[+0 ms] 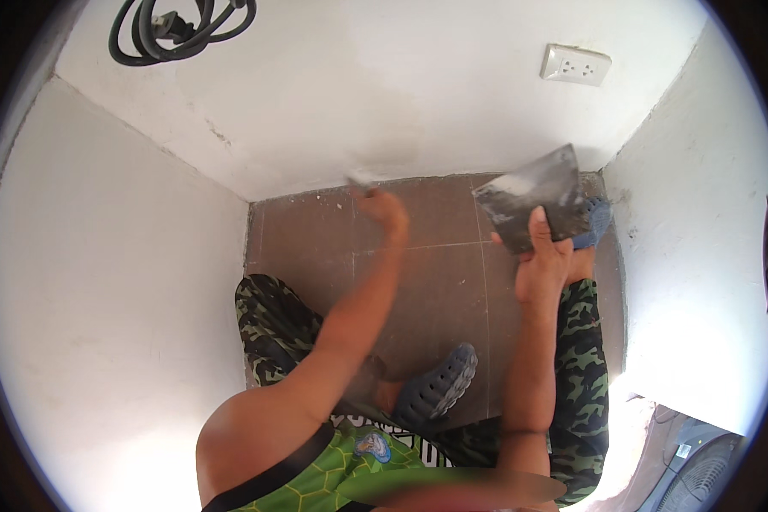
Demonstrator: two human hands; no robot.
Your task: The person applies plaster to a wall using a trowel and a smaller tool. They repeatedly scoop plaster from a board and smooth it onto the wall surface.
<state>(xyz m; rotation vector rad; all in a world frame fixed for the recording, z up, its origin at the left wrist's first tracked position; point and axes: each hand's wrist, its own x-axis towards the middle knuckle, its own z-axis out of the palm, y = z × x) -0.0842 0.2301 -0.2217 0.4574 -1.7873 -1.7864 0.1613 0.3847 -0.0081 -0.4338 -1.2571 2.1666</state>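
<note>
Beyond the fingers of our left hand [386,212] rises the white wall [452,111], with the brown tiled floor [439,294] spread beneath them. Smaller than these, the smeared grey plate [533,183] is pinched in our right hand [544,269], thumb across its upper side and the other fingers mostly hidden below, probably so most of that face lies uncovered. Smallest, a blurred tool [360,182] juts just past our closed left fingers toward the wall's foot, presumably for reach, though we cannot tell their exact grip.
</note>
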